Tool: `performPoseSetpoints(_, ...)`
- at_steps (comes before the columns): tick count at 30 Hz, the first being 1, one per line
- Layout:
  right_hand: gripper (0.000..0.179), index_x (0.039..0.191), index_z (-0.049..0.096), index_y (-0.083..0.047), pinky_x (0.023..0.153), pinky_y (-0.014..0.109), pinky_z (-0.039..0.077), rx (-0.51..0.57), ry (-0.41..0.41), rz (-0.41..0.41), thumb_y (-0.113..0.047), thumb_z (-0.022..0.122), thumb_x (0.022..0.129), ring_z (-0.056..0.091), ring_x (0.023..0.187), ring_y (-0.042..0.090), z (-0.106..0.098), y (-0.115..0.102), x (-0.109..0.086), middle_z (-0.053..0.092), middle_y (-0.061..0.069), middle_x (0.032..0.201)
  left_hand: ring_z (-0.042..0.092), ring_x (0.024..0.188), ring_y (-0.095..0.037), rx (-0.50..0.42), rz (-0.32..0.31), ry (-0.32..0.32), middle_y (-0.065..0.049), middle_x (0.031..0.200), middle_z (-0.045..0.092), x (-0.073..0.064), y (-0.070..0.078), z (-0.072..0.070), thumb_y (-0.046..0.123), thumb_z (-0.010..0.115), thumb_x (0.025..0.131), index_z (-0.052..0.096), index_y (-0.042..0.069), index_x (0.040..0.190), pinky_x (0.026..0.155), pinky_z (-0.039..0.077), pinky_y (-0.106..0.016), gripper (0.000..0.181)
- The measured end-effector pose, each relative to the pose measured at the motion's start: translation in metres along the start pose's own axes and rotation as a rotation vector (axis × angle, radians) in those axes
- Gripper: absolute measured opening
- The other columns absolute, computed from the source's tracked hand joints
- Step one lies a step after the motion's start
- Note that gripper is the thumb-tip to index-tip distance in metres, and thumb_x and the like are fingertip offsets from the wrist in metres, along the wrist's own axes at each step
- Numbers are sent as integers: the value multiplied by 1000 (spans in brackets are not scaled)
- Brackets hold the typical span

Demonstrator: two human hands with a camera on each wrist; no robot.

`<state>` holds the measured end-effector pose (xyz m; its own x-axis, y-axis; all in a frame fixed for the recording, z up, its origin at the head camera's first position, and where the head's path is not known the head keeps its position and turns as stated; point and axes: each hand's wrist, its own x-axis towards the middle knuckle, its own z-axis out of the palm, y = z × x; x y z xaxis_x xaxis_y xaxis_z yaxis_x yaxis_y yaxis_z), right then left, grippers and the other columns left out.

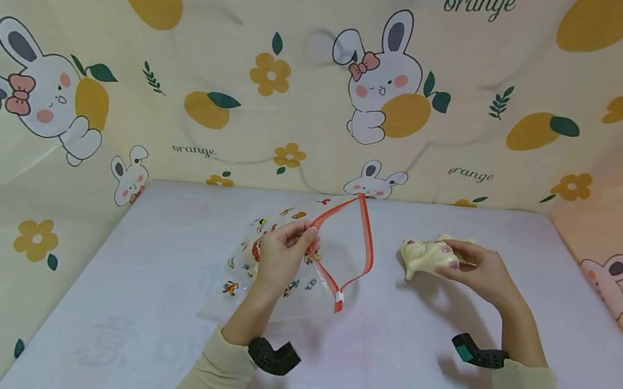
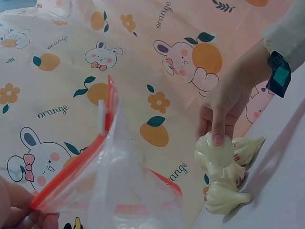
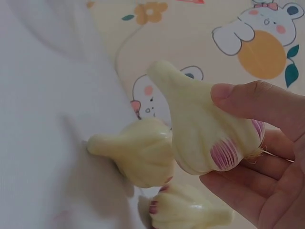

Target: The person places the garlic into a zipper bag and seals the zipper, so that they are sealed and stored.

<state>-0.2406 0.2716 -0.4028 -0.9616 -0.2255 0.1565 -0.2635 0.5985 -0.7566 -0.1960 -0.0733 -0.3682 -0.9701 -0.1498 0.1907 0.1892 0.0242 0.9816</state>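
Observation:
My left hand pinches the red zip edge of a clear zip bag printed with small colourful figures. The bag's mouth gapes toward the right, with a white slider at its lower end. To the right, my right hand holds a pale garlic bulb with purple streaks, thumb on one side and fingers on the other. More garlic bulbs lie close beside it, among them one with its stem toward the left of the right wrist view and one lowest in the left wrist view.
Both hands are over a white-covered table. A cloth backdrop with rabbits and oranges rises behind it and along the sides. Each wrist wears a black camera band, such as the left one.

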Motion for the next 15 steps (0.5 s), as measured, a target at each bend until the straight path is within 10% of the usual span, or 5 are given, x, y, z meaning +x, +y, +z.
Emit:
performPoseSetpoints(7, 55, 129, 57, 5, 74, 3, 48, 31, 0, 13, -17, 76, 82, 54, 86, -18, 0, -7, 0, 48, -36, 102, 58, 64, 2, 4, 9, -2, -26, 86, 68, 0, 0, 1, 7, 63, 92, 69, -7, 100, 61, 50, -9, 18)
performPoseSetpoints(15, 56, 130, 55, 5, 74, 6, 50, 15, -15, 32, -18, 76, 83, 57, 84, -18, 0, -16, 0, 62, -8, 118, 58, 63, 2, -1, 6, -7, -23, 84, 67, -1, 1, 1, 7, 63, 92, 69, -7, 100, 60, 49, -10, 17)
